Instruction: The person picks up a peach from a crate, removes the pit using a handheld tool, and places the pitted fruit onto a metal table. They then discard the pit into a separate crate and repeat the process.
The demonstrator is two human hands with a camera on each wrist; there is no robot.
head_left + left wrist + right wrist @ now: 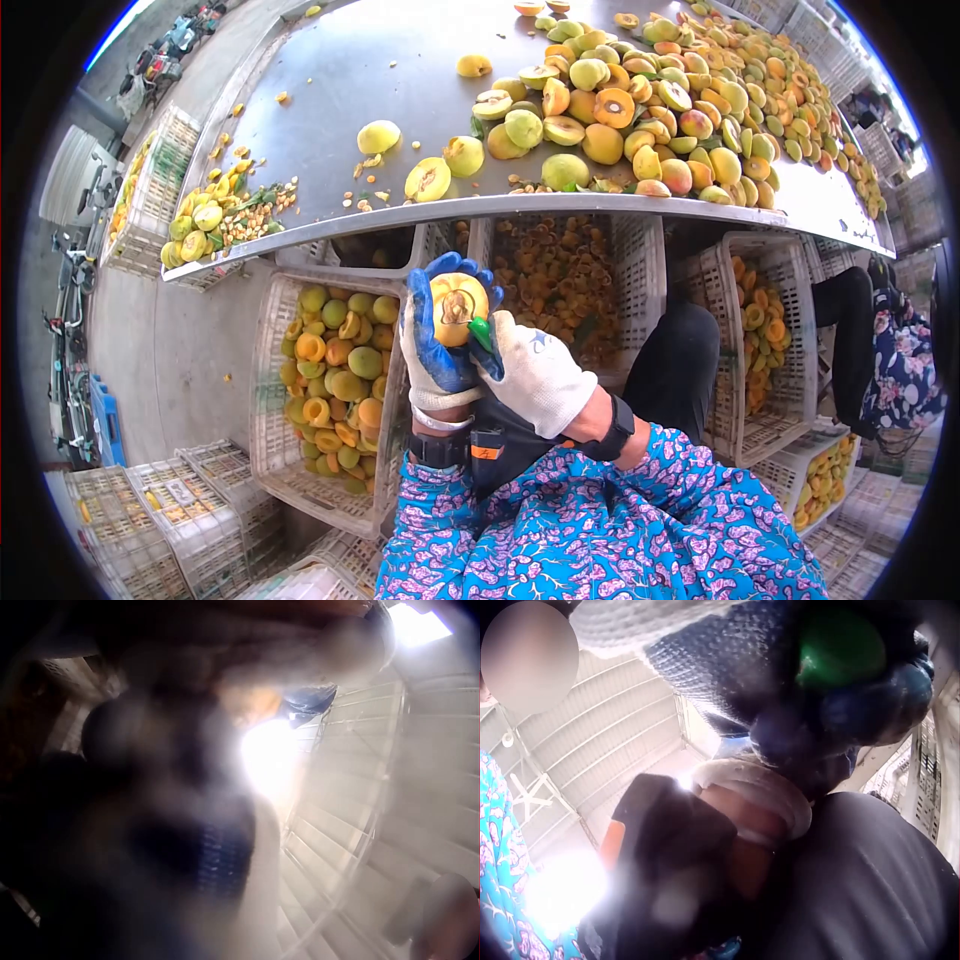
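Observation:
My left hand (428, 350), in a white glove with blue-coated palm and fingers, cups a cut yellow peach (452, 305) in the head view. The cut face is turned up, with a brownish hollow in its middle. My right hand (540, 372), gloved alike, grips a small tool by its green handle (481, 331), right at the lower edge of the hollow. The tool's working end is hidden. In the right wrist view the green handle (841, 649) shows between blue-coated fingers (881, 705). The left wrist view is dark and blurred.
A metal table (330, 110) bears a heap of peaches (640, 110), with stones and scraps at its left. Below stand a crate (262, 400) of peaches and a crate (655, 260) of orange-brown pieces. More crates (190, 510) surround me; another person's leg (850, 320) is at right.

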